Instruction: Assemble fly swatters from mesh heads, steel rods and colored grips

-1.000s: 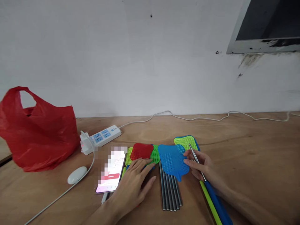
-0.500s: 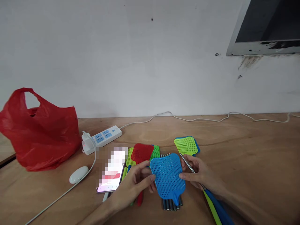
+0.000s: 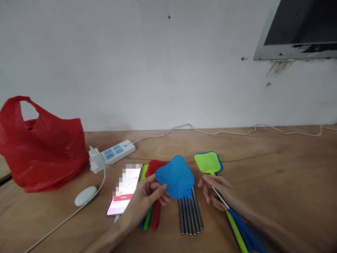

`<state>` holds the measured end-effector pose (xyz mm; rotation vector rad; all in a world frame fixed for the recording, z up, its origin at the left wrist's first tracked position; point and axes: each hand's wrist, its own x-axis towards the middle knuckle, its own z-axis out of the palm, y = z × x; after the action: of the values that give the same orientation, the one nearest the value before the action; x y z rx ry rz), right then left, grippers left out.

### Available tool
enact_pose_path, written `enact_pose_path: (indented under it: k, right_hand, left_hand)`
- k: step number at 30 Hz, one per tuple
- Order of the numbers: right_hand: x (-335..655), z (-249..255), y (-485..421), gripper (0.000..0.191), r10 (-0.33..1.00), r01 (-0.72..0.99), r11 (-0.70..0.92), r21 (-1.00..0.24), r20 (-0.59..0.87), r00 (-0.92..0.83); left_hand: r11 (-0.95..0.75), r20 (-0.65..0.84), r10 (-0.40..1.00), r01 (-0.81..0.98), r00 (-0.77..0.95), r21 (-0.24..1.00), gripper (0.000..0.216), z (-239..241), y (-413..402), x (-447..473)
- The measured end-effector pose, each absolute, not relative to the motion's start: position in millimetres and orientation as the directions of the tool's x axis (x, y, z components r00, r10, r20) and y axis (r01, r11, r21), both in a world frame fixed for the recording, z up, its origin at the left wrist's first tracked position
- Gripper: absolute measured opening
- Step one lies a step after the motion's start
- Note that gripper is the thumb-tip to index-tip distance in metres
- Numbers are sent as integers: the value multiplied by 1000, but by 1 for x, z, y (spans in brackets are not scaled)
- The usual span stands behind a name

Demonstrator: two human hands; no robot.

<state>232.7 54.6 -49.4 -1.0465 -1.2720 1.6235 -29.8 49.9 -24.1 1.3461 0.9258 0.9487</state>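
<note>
My left hand point(image 3: 147, 198) pinches the edge of a blue mesh fly-swatter head point(image 3: 175, 176) and holds it up off the table, tilted. My right hand point(image 3: 217, 191) is closed on a thin metal rod point(image 3: 214, 190) whose lower end goes into a blue handle point(image 3: 243, 230). Between my hands lies a bundle of several metal rods point(image 3: 190, 214). Red and green swatter heads point(image 3: 154, 168) lie stacked behind my left hand, their handles running under it. A yellow-green swatter head point(image 3: 207, 162) lies on a blue one just beyond my right hand.
On the wooden table point(image 3: 276, 175), a phone point(image 3: 123, 195) with a lit screen lies left of my left hand. Farther left are a white mouse point(image 3: 85, 195), a white power strip point(image 3: 112, 154) with its cable, and a red plastic bag point(image 3: 42, 147). A white wall stands behind.
My left hand left the stacked heads and took the blue swatter head, lifting it up and leftward off the rod bundle. My right hand let go of that head and kept the rod.
</note>
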Motion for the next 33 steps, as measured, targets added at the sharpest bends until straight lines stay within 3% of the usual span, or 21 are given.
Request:
enact_pose_path:
  k: [12,33]
  right_hand:
    - [233,-41,47,51,776,104,-175,-979,-202,-597]
    - [237,-39,49,53,741,150,-202,-968,-252,-623]
  left_hand:
    - [64,-51,950,-31,308,997,51,-34,49,-29]
    - [78,-36,940,-112,340,991,42,-45,52,-31]
